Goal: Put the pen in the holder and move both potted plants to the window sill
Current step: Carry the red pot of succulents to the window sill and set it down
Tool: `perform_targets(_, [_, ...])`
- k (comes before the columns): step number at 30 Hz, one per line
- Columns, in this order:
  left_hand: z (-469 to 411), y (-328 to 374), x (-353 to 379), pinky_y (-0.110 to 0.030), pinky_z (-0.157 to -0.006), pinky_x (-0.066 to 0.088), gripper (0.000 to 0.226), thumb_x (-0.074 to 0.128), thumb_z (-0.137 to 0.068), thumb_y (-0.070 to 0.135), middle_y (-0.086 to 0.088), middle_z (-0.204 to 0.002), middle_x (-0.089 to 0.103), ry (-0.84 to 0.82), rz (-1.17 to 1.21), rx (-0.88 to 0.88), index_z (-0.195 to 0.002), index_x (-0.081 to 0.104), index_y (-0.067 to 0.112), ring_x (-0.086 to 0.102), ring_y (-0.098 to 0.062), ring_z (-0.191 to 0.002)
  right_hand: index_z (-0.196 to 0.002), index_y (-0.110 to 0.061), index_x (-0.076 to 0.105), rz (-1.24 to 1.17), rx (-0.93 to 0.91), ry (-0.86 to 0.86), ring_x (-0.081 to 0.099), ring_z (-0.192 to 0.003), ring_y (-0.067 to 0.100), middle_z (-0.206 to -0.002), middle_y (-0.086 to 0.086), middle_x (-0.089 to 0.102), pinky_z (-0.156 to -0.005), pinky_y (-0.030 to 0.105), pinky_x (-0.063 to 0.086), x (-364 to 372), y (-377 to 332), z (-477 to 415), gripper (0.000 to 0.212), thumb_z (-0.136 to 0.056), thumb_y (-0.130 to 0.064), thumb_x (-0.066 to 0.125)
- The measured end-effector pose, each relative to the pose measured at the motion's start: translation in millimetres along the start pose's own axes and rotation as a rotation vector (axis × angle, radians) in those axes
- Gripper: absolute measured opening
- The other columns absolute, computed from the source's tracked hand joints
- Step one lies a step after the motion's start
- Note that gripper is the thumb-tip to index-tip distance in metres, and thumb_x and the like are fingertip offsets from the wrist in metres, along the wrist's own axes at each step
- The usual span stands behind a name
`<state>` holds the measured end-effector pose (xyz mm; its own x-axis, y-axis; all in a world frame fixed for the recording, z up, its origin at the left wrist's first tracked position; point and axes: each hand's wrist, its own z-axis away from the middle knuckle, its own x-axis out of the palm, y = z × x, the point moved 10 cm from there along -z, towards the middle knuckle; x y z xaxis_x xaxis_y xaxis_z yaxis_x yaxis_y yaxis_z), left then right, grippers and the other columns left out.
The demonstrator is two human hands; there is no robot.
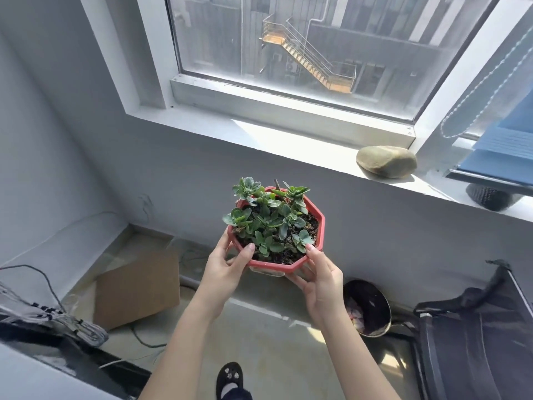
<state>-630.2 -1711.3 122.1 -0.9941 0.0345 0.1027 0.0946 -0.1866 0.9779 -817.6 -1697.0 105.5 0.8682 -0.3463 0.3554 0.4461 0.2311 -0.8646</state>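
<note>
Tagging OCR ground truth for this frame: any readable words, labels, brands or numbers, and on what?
None readable.
Red pot, held by the left hand and right hand: no label shows.
Stone on the window sill: no marks.
Cardboard box: blank face.
Building through the window: no signs legible.

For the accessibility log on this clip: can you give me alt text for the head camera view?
Two bare hands, left hand and right hand, hold a red octagonal pot of green succulents in the air below a sunlit white window sill. A smooth stone rests on the sill to the right; a cardboard sheet lies on the floor below.
</note>
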Motion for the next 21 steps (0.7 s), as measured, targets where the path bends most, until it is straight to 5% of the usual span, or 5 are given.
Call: perform_targets(21, [-149.8,45.8,-37.0,-0.046,-0.106,0.042,0.067,0.069,-0.074,0.051,0.008,-0.132,0.058,-0.027,-0.023,0.001,-0.135,0.043,0.038,0.063,-0.014,-0.112,-0.094,-0.012,0.071,-0.056,-0.051,0.057,0.069,-0.091,0.027,-0.093,0.009,0.072,-0.066,0.038,0.058,84.3,-35.7,-115.3,0.014,-0.086,-0.021,0.064])
